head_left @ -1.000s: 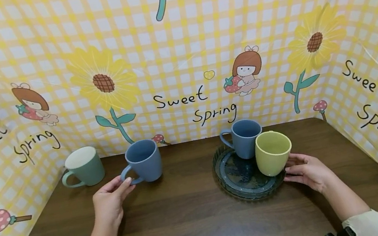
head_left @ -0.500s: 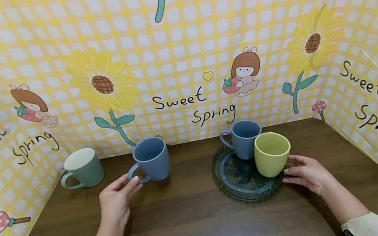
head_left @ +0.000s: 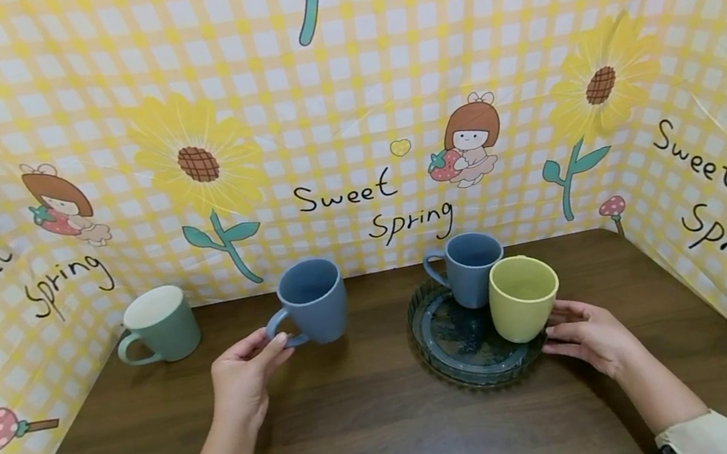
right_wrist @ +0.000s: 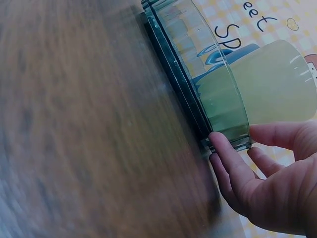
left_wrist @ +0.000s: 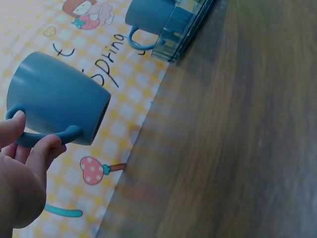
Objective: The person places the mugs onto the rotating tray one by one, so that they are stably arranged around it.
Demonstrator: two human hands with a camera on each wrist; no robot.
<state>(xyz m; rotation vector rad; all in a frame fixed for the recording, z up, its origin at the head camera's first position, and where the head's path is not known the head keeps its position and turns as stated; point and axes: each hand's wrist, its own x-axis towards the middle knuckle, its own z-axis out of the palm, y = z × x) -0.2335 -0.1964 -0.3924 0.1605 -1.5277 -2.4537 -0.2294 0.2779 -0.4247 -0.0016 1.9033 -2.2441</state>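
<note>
My left hand (head_left: 244, 378) pinches the handle of a blue mug (head_left: 315, 304), which hangs upright just above the table left of centre. In the left wrist view, thumb and fingers meet on the handle of the blue mug (left_wrist: 59, 96). My right hand (head_left: 594, 336) touches the right side of a round, dark glass tray (head_left: 457, 369) with a ribbed wall. In the right wrist view, its fingertips lie against the wall and base of the glass tray (right_wrist: 225, 106). A second blue mug (head_left: 471, 281) and a yellow-green cup (head_left: 523, 312) stand on the tray.
A green mug (head_left: 166, 331) with a pale inside stands at the back left of the wooden table (head_left: 373, 444). A yellow checked cloth (head_left: 313, 106) with printed flowers and lettering forms walls behind and on both sides.
My left hand has carried the blue mug to the right, towards the tray, and slightly off the table. The right hand, the tray and the other cups have stayed in place.
</note>
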